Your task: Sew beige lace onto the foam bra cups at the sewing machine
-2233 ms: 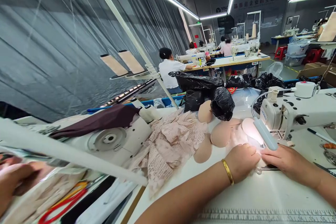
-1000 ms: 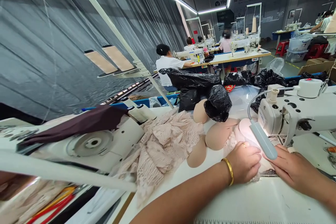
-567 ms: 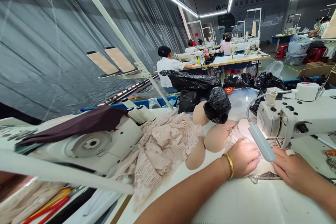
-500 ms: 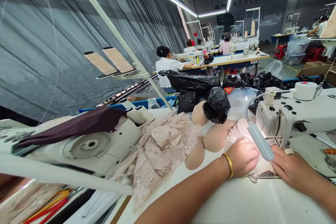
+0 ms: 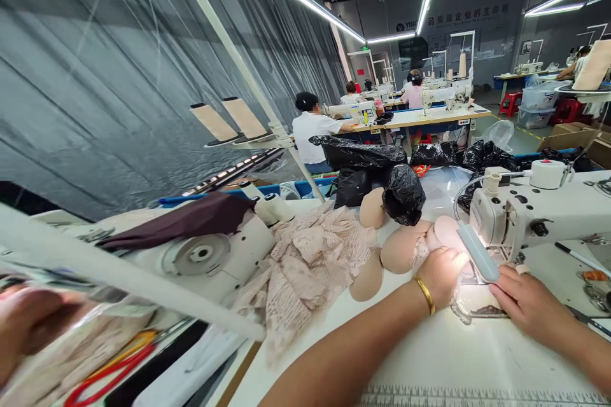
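Under the head of a white sewing machine [image 5: 491, 216], both of my hands are at the lit needle area. My left hand [image 5: 442, 275], with a gold bangle at the wrist, has its fingers curled on pale pink bra cup [image 5: 445, 234] with lace along it. My right hand [image 5: 522, 296] lies with fingers stretched out beside the machine's needle plate [image 5: 482, 297], a ring-like band on one finger. A grey lamp [image 5: 480, 254] on a bent neck hides some fingertips and the needle. Beige foam cups [image 5: 398, 251] lie left of my left hand.
Crumpled beige lace [image 5: 317, 248] covers the table's middle left. Black plastic bags [image 5: 405, 194] sit behind the cups. A second machine [image 5: 205, 254] and a slanting white pole stand left; another person's hand [image 5: 21, 321] is at lower left. A ruler strip [image 5: 477, 396] edges the front.
The view has shifted so that things on the left sit further right. My left hand has moved up slightly from the plate, uncovering more of it. Another person's hand has appeared at lower left.
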The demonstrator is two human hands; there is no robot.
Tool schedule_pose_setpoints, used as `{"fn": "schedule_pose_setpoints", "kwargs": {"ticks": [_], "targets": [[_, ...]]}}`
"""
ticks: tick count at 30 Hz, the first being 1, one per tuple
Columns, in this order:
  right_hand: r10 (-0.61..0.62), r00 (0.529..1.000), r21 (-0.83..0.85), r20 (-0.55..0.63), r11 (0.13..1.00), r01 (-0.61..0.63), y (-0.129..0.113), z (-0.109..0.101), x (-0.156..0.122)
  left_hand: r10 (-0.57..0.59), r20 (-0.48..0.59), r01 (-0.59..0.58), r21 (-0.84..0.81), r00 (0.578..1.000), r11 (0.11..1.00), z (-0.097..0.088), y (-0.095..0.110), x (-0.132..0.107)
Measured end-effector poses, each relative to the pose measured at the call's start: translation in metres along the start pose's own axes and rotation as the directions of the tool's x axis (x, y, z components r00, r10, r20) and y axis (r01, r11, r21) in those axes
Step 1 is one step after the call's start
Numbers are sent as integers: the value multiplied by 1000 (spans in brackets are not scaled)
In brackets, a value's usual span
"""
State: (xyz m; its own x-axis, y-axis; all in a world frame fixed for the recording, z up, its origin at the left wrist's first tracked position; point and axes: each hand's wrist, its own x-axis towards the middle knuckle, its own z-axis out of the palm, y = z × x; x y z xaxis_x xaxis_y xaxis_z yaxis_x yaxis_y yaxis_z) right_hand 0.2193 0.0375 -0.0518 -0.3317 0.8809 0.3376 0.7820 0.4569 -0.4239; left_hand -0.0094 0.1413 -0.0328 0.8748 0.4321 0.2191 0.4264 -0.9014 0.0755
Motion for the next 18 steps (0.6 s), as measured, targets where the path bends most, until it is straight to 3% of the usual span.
{"fn": "schedule_pose_setpoints", "kwargs": {"ticks": [2, 4, 5, 6, 7, 8, 10, 11, 12, 13, 15, 16, 18], "targets": [[99, 995, 151, 22, 983, -101, -12, 2, 1, -15, -29, 13, -60, 999, 998, -8, 10, -19], [232, 969, 411, 85, 877, -246, -28, 7, 4, -47, -111, 15, -275, 993, 961, -16, 33, -47], [284, 951, 523, 121, 796, -304, -37, 10, 5, -79, -140, 5, -462, 987, 887, -17, 49, -63], [321, 936, 607, 143, 719, -339, -46, 14, 5, -163, -144, 30, -653, 976, 757, -18, 66, -78], [346, 928, 659, 140, 667, -348, -55, 17, 5, -252, -52, 98, -831, 966, 548, -16, 83, -91], [372, 920, 693, 122, 632, -347, -64, 21, 4, -243, 144, 201, -953, 959, 228, -14, 99, -102], [435, 897, 756, 77, 562, -337, -81, 27, -4, -251, 423, 311, -869, 871, -385, -9, 125, -113], [463, 885, 780, 57, 532, -328, -88, 30, -10, -290, 498, 256, -765, 817, -591, -7, 133, -114], [480, 876, 792, 42, 518, -322, -94, 33, -18, -383, 531, 131, -696, 756, -706, -7, 137, -111], [491, 871, 796, 33, 514, -320, -99, 36, -27, -497, 532, -18, -670, 686, -742, -8, 138, -107], [508, 861, 791, 20, 518, -324, -105, 41, -46, -686, 485, -256, -682, 543, -685, -13, 134, -97], [523, 852, 789, 13, 518, -330, -106, 44, -56, -726, 480, -316, -679, 493, -663, -16, 131, -92], [570, 821, 790, 0, 504, -350, -105, 49, -72, -706, 558, -358, -612, 436, -705, -21, 124, -85]]}}
